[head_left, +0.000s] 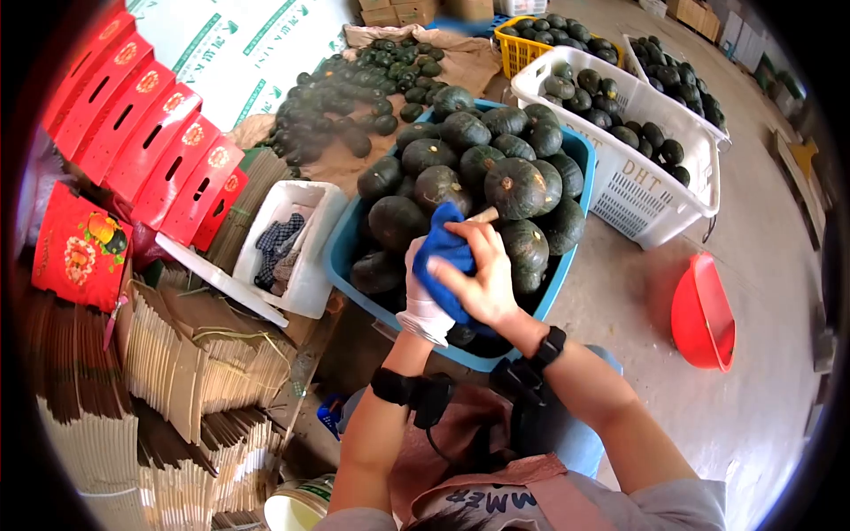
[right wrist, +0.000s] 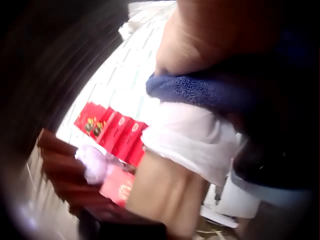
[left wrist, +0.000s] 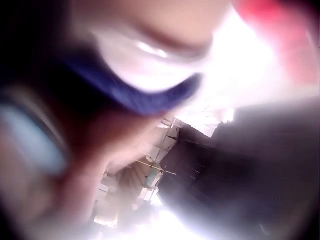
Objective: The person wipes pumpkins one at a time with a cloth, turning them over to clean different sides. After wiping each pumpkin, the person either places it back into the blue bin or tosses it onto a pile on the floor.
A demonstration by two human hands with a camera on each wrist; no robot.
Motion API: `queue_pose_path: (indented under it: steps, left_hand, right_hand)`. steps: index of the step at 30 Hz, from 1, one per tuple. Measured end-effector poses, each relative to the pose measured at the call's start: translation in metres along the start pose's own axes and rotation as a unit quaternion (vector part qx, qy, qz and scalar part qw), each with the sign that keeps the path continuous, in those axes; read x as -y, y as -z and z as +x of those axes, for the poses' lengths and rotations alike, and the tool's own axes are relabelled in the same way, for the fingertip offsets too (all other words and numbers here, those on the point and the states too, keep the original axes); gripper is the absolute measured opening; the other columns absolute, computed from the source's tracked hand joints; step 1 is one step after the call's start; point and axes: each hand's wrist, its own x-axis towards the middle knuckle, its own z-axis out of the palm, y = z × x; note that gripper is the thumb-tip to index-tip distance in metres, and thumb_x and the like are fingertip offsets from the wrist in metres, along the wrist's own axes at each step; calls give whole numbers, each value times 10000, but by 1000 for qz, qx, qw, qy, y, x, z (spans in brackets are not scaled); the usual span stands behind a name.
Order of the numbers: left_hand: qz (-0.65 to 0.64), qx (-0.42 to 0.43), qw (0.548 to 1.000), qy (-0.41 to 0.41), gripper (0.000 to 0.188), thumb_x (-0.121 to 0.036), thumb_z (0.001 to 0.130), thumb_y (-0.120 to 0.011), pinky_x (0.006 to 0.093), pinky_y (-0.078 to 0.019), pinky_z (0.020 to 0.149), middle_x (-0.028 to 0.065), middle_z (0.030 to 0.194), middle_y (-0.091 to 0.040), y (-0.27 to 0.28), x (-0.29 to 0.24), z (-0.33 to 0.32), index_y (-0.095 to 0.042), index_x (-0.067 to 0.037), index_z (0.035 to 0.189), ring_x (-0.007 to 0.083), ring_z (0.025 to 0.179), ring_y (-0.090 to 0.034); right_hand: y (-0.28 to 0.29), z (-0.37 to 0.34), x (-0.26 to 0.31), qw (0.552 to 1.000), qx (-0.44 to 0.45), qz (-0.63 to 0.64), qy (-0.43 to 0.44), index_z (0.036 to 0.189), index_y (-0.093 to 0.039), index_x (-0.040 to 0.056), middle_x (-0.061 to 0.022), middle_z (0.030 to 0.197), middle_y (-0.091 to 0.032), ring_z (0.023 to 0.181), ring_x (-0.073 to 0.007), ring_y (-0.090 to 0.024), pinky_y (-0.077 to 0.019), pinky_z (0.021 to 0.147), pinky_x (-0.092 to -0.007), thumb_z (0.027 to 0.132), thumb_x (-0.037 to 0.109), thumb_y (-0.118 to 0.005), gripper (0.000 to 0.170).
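Note:
My right hand (head_left: 485, 276) is bare and grips a dark blue cloth (head_left: 445, 252), its thumb across the front and its fingers bent over the far side. On my left hand (head_left: 420, 296) is a white glove; it stands close against the cloth, which hides its fingers, so I cannot tell what they hold. A short pale stem (head_left: 484, 215) sticks out just past the right fingertips. Both hands are over the near part of a blue bin (head_left: 577, 257) heaped with dark green pumpkins (head_left: 515, 188). The right wrist view shows the blue cloth (right wrist: 195, 91) lying against the white glove (right wrist: 192, 132).
Beside the bin on the left is a white foam box (head_left: 312, 292) with cloths inside. Red printed cartons (head_left: 168, 168) and stacked flat cardboard (head_left: 199, 363) fill the left side. More pumpkins (head_left: 354, 97) lie behind. White crates (head_left: 651, 190) and a red basin (head_left: 702, 314) stand right.

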Motion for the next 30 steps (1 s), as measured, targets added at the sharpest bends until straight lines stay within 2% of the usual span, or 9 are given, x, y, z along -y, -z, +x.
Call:
queue_pose_path:
  steps: [2, 6, 8, 12, 14, 16, 20, 26, 30]
  left_hand:
    - [588, 23, 755, -288, 234, -108, 784, -692, 412, -416, 757, 126, 872, -544, -24, -14, -16, -548, -60, 962, 322, 856, -518]
    - [655, 98, 645, -382, 425, -58, 655, -755, 416, -418, 796, 139, 948, -542, -52, -32, -27, -519, -30, 1007, 339, 885, -519]
    - [604, 148, 705, -342, 583, 21, 568, -804, 372, -448, 884, 127, 1019, -551, -55, -30, -30, -510, -26, 1070, 296, 957, -555]
    - [517, 112, 800, -284, 597, -8, 631, -843, 311, -446, 931, 89, 1073, -536, -61, -19, -28, -492, -25, 1113, 197, 1005, -548]
    - [664, 89, 669, -323, 516, -15, 662, -747, 402, -422, 907, 150, 1037, -531, -43, -15, -15, -473, -15, 1100, 324, 998, -520]
    - [728, 55, 583, -356, 465, -33, 667, -707, 443, -403, 859, 174, 1025, -522, -53, -11, -20, -470, -15, 1066, 383, 982, -482]
    - [629, 100, 705, -312, 468, -28, 653, -724, 428, -428, 840, 159, 1004, -537, -45, -23, -25, -486, -18, 1056, 348, 919, -526]
    - [276, 8, 936, -220, 732, 1, 626, -882, 308, -467, 952, 46, 1138, -513, -89, -17, -55, -425, -58, 1194, 158, 1072, -516]
    - [217, -71, 959, -170, 723, -129, 717, -869, 331, -478, 922, 110, 1211, -485, -88, -12, -49, -374, -34, 1234, 185, 1076, -520]
  right_hand:
    - [-8, 7, -17, 991, -23, 116, -69, 1026, -664, -3, -124, 935, -640, 903, -283, -600, -477, 839, -383, 844, 249, -708, 313]
    - [6, 26, -18, 803, 53, 453, -384, 1023, -664, 1, -80, 848, -677, 716, -168, -637, -529, 676, -317, 935, 200, -576, 235]
    - [14, 27, -36, 646, 77, 607, -457, 1018, -655, -2, -84, 826, -677, 680, -184, -640, -539, 654, -318, 944, 208, -545, 248]
    - [17, 25, -49, 693, 13, 543, -473, 1040, -649, -4, -99, 876, -690, 792, -202, -674, -550, 737, -349, 962, 283, -511, 327]
    - [1, 15, -31, 908, -61, 202, -363, 1129, -628, 24, -216, 861, -668, 868, -364, -669, -506, 833, -437, 950, 383, -523, 414]
    - [-9, 3, -9, 964, -77, 10, -254, 1151, -602, 27, -260, 852, -645, 893, -431, -647, -486, 855, -459, 933, 394, -544, 431]
    - [1, 4, 5, 917, -60, 212, -334, 1106, -586, 29, -199, 877, -656, 841, -357, -654, -504, 830, -407, 928, 353, -554, 372]
    - [-16, -13, -19, 520, -10, 816, -254, 1175, -619, 42, -125, 1140, -671, 1057, -269, -625, -482, 992, -394, 997, 402, -448, 436]
    - [-6, -12, -7, 537, 61, 784, -306, 1271, -569, 68, -129, 1270, -609, 1138, -275, -588, -439, 1043, -395, 991, 514, -425, 546]
